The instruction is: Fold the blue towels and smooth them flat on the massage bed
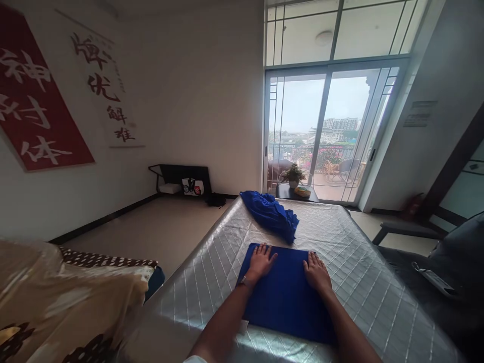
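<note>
A flat blue rectangle of folded cloth (285,297) lies on the silver quilted table cover (204,267) in front of me. My left hand (261,261) rests palm down on its far left corner, fingers spread. On the far right corner lies my right hand (316,269), flat with its fingers stretched forward. Neither hand grips anything. Just beyond the folded cloth, a crumpled blue cloth (271,214) is heaped near the table's far left edge. A small whitish tab (244,326) shows at the folded cloth's near left corner.
Brown patterned covering (75,297) drapes something at the left. A dark chair (412,229) and a black seat (416,272) holding a power strip (434,281) stand along the right. Past the far edge, a small stand (282,192) bears a potted plant (294,174).
</note>
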`<state>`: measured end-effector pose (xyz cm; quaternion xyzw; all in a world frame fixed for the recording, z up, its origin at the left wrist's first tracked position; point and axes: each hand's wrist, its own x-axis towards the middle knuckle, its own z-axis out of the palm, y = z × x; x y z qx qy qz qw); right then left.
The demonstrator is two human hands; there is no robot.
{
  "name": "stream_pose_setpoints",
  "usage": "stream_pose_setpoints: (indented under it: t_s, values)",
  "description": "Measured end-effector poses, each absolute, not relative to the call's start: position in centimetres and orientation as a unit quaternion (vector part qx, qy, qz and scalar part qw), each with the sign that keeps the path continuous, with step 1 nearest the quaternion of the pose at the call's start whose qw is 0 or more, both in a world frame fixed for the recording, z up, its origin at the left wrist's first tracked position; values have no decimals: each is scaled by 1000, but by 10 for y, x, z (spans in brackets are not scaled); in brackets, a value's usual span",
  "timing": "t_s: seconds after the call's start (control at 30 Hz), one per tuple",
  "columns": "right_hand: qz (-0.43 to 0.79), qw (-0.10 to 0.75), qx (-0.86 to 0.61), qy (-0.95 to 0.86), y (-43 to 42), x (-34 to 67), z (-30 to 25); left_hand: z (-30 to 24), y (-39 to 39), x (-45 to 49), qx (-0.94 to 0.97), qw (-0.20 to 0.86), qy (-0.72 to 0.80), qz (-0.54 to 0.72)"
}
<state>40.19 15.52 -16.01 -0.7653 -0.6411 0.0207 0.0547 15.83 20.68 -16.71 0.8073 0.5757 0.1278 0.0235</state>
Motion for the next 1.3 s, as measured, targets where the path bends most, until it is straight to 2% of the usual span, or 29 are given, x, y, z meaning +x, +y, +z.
stream_pose_setpoints:
  t_s: [0.2, 0.73, 0.9, 1.03, 1.13, 1.3]
  values:
    - [33, 45, -770, -636, 156, 400, -155, -165, 213, 99, 775, 17, 624, 103]
    - [25, 54, -768, -638, 168, 402, -158, -159, 214, 103, 771, 25, 630, 91]
    - [17, 63, -771, -634, 171, 401, -161, -146, 210, 159, 793, -2, 594, 136]
    - [11, 65, -767, -638, 168, 403, -163, -148, 196, 245, 869, 32, 464, 171]
    - [7, 62, -761, -645, 163, 406, -164, -155, 187, 293, 884, 58, 429, 174]
    - [6, 64, -760, -647, 163, 406, -164, -168, 186, 293, 878, 56, 440, 179]
